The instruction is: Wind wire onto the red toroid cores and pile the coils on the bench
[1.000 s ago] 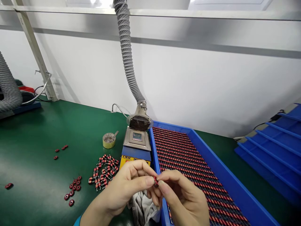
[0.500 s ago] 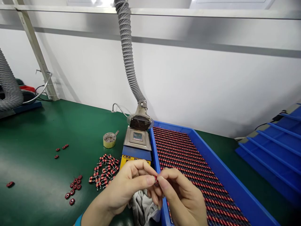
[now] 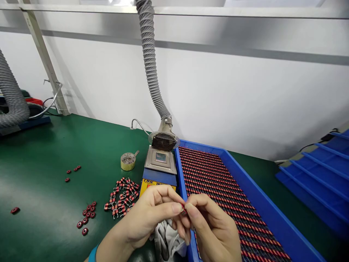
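My left hand point(image 3: 148, 218) and my right hand point(image 3: 215, 229) meet low in the middle of the view. Both pinch one small red coil point(image 3: 183, 210) between thumb and fingertips; most of it is hidden by the fingers. Just behind the hands stands a solder pot point(image 3: 160, 165) with a blue and yellow front. A blue tray point(image 3: 261, 207) packed with rows of red coils runs off to the right under my right hand. A heap of red coils with leads point(image 3: 122, 196) lies on the green mat left of my left hand.
A grey ribbed fume hose point(image 3: 151, 65) hangs down to a round intake above the pot. A small tin point(image 3: 128, 161) sits left of the pot. Red ring cores point(image 3: 86, 215) lie scattered on the green mat point(image 3: 40, 174). A white rag point(image 3: 167, 243) lies under the hands. Stacked blue trays point(image 3: 319, 174) stand at the right.
Both hands keep the same pinch on the coil, fingers shifting slightly. The view has drifted a little to the left.
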Tool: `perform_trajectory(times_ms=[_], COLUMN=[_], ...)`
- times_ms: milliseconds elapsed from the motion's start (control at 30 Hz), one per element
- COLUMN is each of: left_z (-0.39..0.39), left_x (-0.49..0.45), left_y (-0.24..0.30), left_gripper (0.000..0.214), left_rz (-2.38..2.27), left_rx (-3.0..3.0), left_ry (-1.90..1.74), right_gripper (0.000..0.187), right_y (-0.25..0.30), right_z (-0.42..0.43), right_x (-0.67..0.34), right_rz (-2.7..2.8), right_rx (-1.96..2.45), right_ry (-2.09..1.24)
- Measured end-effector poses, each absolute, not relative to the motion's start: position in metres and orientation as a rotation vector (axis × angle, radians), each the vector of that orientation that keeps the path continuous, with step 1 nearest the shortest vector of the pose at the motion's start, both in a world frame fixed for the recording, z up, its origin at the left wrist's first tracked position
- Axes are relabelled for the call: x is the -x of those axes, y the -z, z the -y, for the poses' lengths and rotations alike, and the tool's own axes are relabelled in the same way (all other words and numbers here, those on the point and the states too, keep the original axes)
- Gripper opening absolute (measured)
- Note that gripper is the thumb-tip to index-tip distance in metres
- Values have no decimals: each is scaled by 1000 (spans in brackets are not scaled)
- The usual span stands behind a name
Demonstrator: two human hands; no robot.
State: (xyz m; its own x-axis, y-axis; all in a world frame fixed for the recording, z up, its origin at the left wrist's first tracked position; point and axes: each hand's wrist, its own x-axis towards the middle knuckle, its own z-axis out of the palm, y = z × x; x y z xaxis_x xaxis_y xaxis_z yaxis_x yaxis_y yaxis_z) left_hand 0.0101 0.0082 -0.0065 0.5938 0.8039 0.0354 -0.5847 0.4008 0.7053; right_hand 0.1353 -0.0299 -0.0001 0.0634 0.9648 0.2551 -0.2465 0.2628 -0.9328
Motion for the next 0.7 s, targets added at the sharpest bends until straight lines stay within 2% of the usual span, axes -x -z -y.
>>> perform_trajectory(times_ms=[533, 700], left_z=[-8, -6], left_x=[-9, -6], left_y=[6, 3], left_gripper=[28, 25], left_rz=[-275, -249], left_rx=[-724, -731], left_ry=[-905, -939], right_gripper=[29, 14], right_y=[-7, -2], right_z=[33, 28], right_x=[-126, -127], right_rz=[931, 952], right_rx=[878, 804], right_ry=[-1116, -1001])
